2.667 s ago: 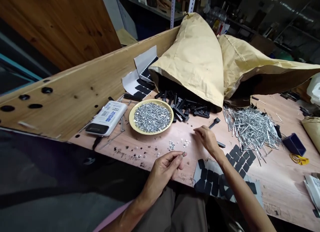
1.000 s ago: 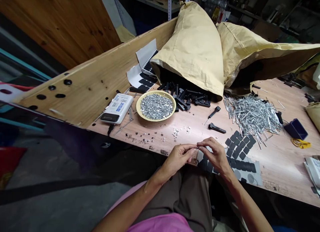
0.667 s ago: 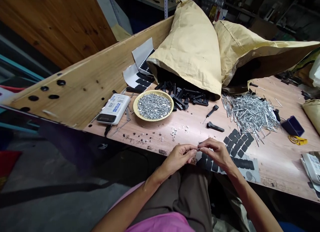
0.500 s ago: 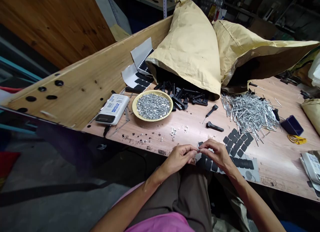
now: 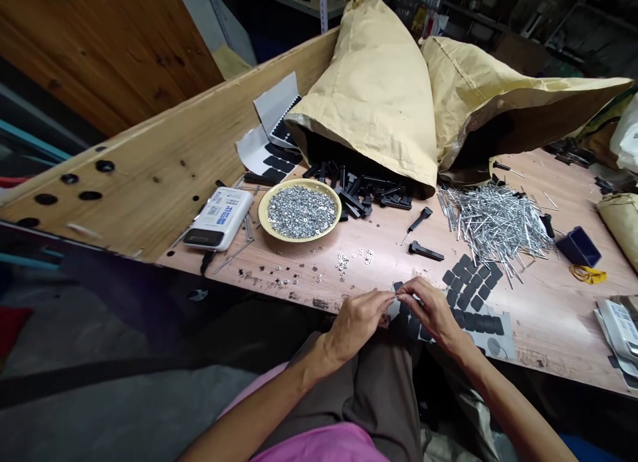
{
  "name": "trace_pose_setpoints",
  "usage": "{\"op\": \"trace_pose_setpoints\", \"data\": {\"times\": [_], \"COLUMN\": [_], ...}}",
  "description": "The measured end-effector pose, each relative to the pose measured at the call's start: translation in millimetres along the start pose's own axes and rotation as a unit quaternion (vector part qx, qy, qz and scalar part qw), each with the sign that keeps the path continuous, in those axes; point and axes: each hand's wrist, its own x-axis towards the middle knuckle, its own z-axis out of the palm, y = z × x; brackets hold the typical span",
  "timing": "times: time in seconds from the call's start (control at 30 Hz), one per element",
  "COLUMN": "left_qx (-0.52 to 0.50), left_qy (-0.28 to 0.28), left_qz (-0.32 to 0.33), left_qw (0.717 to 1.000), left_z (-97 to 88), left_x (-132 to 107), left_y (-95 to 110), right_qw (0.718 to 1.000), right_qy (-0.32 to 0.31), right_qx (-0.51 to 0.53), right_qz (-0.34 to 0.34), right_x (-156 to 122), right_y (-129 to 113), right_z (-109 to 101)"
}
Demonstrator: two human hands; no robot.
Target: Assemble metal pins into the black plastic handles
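Observation:
At the table's front edge my left hand [image 5: 359,319] and my right hand [image 5: 429,304] meet fingertip to fingertip. Both are closed in a pinch; whatever small thing sits between the fingers is mostly hidden and too small to name. Under and beside my right hand lies a grey sheet [image 5: 506,339] with black rounded pads [image 5: 471,286]. Loose small nuts [image 5: 343,261] are scattered beyond my left hand. A black plastic handle [image 5: 426,251] lies past the hands, and another with a thin metal rod [image 5: 417,224] rests behind it.
A yellow bowl [image 5: 263,217] full of small nuts stands left of centre, beside a white power bank [image 5: 219,219]. Black handles [image 5: 353,199] spill from a paper sack [image 5: 373,103]. On the right are a pile of metal rods [image 5: 503,226], a dark blue scoop [image 5: 579,247] and another sack [image 5: 498,76].
My left hand has rolled over so its back shows more, while the fingertips stay together. The whole view has shifted slightly; the things on the table look unmoved.

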Motion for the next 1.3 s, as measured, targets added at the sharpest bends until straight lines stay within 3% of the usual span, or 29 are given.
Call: {"op": "trace_pose_setpoints", "data": {"times": [0.17,0.33,0.5,0.67,0.8,0.97,1.17,1.3], "left_qx": [-0.015,-0.118,-0.042,-0.078,-0.182,-0.227,-0.24,-0.262], "left_qy": [-0.015,-0.084,-0.006,-0.022,-0.058,-0.049,-0.041,-0.054], "left_qz": [-0.019,-0.089,-0.028,-0.061,-0.119,-0.134,-0.112,-0.137], "left_qw": [1.0,0.985,0.999,0.995,0.974,0.964,0.963,0.954], "left_z": [-0.8,-4.1,3.1,6.4,6.5,7.0,7.7,7.1], "left_x": [2.8,6.0,3.0,2.0,4.1,6.5,9.6,11.1], "left_y": [1.4,1.5,3.4,1.6,-2.6,-4.2,-4.4,-1.7], "right_qw": [1.0,0.999,0.99,0.976,0.99,0.986,0.923,0.89], "right_qy": [0.026,0.025,0.042,0.044,0.075,0.134,0.169,0.19], "right_qx": [-0.014,-0.032,-0.13,-0.211,-0.119,0.058,0.261,0.302], "right_qz": [-0.006,-0.013,-0.022,-0.036,-0.004,0.085,0.225,0.284], "right_x": [-3.0,-5.6,-6.8,-5.3,-4.5,-2.2,1.9,2.9], "right_y": [-0.7,-3.2,-2.3,1.6,-1.0,-7.8,-9.1,-9.5], "right_z": [2.8,2.1,8.1,12.5,16.3,21.7,25.4,26.0]}}
